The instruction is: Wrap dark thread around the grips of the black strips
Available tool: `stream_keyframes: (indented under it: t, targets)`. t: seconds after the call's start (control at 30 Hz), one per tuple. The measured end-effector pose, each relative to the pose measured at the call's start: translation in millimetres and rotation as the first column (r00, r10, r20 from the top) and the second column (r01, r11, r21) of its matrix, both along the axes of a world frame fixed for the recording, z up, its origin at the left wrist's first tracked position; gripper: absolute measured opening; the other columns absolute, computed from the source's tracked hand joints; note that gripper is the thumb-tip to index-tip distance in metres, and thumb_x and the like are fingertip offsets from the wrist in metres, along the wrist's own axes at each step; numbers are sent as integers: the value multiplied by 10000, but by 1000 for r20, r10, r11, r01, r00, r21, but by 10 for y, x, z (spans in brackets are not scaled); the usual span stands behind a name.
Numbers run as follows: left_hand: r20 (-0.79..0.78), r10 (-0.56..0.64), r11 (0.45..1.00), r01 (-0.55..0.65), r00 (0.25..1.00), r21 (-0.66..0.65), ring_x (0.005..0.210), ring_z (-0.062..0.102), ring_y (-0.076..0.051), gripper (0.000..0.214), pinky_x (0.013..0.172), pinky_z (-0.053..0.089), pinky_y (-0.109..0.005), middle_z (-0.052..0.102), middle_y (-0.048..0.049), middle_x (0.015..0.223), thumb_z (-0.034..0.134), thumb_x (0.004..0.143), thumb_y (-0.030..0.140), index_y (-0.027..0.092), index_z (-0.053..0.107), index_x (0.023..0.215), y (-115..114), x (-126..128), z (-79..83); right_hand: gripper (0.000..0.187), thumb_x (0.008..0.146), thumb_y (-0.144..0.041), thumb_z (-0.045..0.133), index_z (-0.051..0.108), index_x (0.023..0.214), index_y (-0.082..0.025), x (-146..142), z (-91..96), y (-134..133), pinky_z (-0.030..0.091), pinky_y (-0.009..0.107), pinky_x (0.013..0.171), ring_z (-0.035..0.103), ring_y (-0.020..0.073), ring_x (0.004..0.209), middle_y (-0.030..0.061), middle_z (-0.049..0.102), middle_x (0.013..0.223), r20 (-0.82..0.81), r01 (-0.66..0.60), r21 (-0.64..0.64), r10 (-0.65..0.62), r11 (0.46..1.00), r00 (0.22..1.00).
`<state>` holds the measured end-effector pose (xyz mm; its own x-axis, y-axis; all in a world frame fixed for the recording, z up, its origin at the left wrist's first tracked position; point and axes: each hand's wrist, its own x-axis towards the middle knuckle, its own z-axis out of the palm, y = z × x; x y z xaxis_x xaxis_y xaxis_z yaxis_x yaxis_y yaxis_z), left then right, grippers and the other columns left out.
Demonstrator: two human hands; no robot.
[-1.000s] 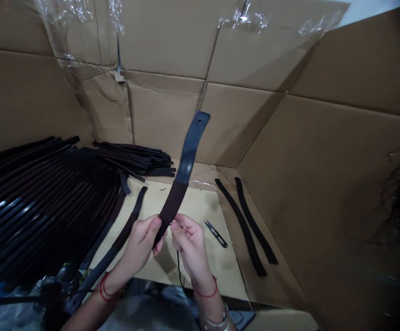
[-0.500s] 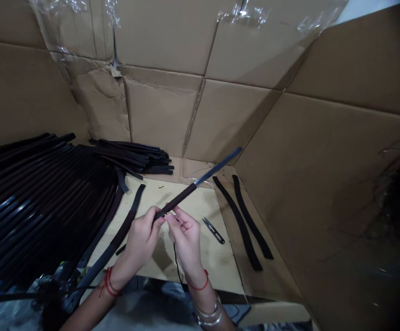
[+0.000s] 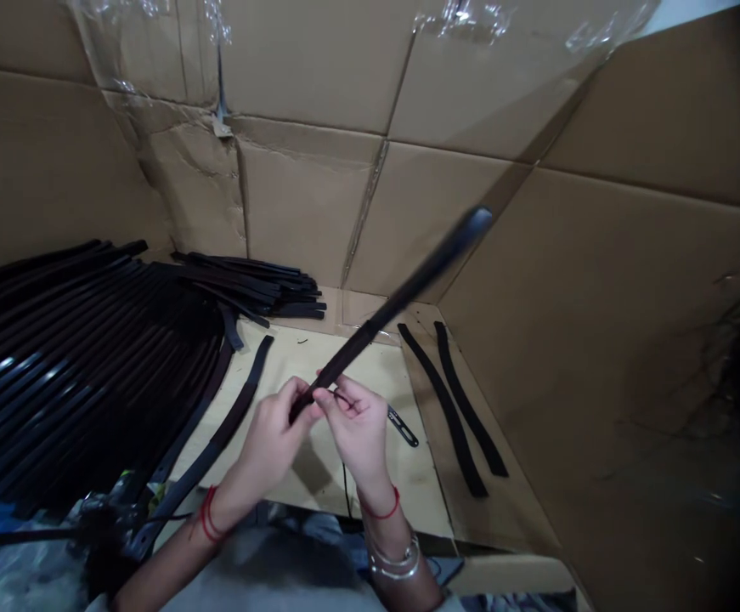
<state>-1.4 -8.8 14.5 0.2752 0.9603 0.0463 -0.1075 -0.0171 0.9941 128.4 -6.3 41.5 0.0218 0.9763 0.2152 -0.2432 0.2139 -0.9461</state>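
My left hand is closed on the near end of a long dark leather strap, which points up and to the right with its far end blurred in the air. Close beside it, my right hand pinches a thin black thread at that same end of the strap. The thread hangs down below the hands. Small thread snips lie on the board just right of my right hand, partly hidden by it.
A large pile of dark straps covers the left side. A smaller stack of straps lies at the back. Two straps rest on the cardboard at the right. One loose strap lies left of my hands. Cardboard walls surround the wooden board.
The strap swung from upright to edge-on and tilted right, and its far end has now risen again. Both hands stayed together at its near end.
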Motion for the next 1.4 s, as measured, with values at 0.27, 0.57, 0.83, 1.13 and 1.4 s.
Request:
stream_keyframes:
  t: [0.27,0.57,0.83,1.13,1.4]
  targets:
    - [109,-352,911,366,930,-188,338,295,-77,652,352,279,-216,348,76,436,367,790,795,167,518,701,32,-86,-45,308,769,-405,751,654,642,-141,29,-24,-72,394,188,379,591,129,424,-16,576,498,40,-145,-105,150,984,988]
    - [62,-169,972,176,984,-153,284,239,-67,529,323,200,-200,308,98,379,326,920,637,200,449,649,62,-7,-71,406,737,-524,739,701,735,-120,13,-177,85,170,189,334,196,34,348,-77,396,421,-10,-168,-68,167,983,986]
    - [67,-118,981,127,991,-146,358,286,-59,473,358,235,-180,350,98,493,447,866,659,194,472,785,-70,-34,-52,303,784,-428,723,664,679,-150,-51,-49,-88,339,209,422,430,96,464,-5,568,541,10,-28,-29,28,999,1000]
    - [-2,-83,985,81,997,-151,353,298,-66,475,373,247,-191,358,90,459,425,889,639,195,468,724,-78,-14,-25,322,738,-450,758,686,696,-139,-39,18,-119,400,223,421,460,101,443,-23,531,512,37,-13,-23,14,1000,999]
    - [-125,16,1000,-13,992,26,498,398,-92,424,465,274,-198,442,38,583,459,904,580,179,517,779,-185,-58,76,245,698,-371,811,740,808,-163,-34,45,-155,524,253,560,611,150,589,26,674,653,-51,-4,-53,1,999,999]
